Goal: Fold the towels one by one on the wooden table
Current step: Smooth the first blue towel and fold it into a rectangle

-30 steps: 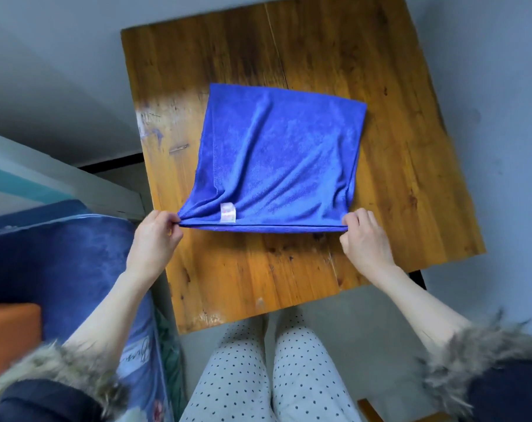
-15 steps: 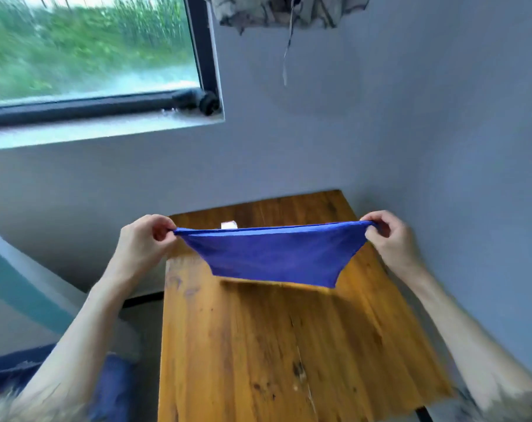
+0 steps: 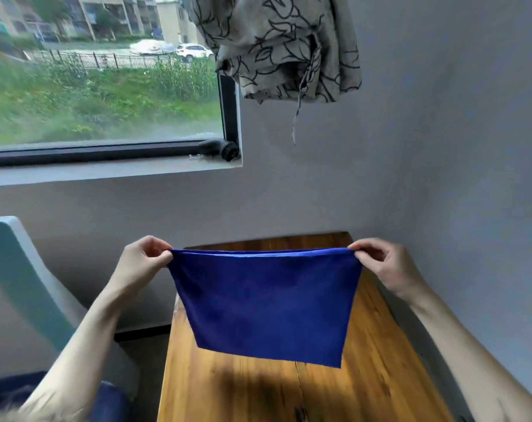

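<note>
A person is holding a deep blue towel (image 3: 266, 303) up in the air above the far half of the wooden worktop (image 3: 380, 376), clear of its surface. The cloth is hanging doubled, two layers showing along the taut top edge, its lower edge slanting down toward the right. The left hand (image 3: 142, 260) is pinching the top left corner with curled fingers (image 3: 155, 243); the right hand (image 3: 386, 264) is pinching the top right corner likewise. No label or writing is showing on it.
</note>
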A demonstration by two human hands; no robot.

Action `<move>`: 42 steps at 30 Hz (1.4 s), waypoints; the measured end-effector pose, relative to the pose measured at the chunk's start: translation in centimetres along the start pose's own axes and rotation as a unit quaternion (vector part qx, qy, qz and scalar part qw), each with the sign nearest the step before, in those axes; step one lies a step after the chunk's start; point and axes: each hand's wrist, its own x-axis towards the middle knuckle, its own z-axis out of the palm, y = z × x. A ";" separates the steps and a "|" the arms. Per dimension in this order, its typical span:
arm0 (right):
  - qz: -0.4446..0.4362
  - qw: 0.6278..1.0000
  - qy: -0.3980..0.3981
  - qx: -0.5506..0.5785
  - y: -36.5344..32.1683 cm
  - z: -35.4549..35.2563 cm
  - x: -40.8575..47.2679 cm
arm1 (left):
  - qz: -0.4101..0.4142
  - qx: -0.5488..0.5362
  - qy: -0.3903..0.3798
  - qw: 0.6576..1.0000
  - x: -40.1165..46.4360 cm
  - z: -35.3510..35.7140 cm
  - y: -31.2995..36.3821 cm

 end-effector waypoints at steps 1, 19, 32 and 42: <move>-0.011 0.999 -0.013 -0.049 0.2 0.4 -0.2 | -0.004 0.003 -0.006 1.000 -0.2 0.0 -0.2; 0.109 0.977 -0.120 -0.141 2.6 1.5 -1.3 | 0.078 0.234 -0.127 0.961 0.6 0.3 -1.4; 0.099 0.907 -0.349 -0.216 2.6 6.1 -6.0 | 0.036 0.302 -0.148 0.941 1.4 -0.1 -2.5; 0.094 0.942 -0.232 -0.224 3.8 5.6 -4.2 | 0.046 0.314 -0.182 0.931 1.0 -0.4 -3.6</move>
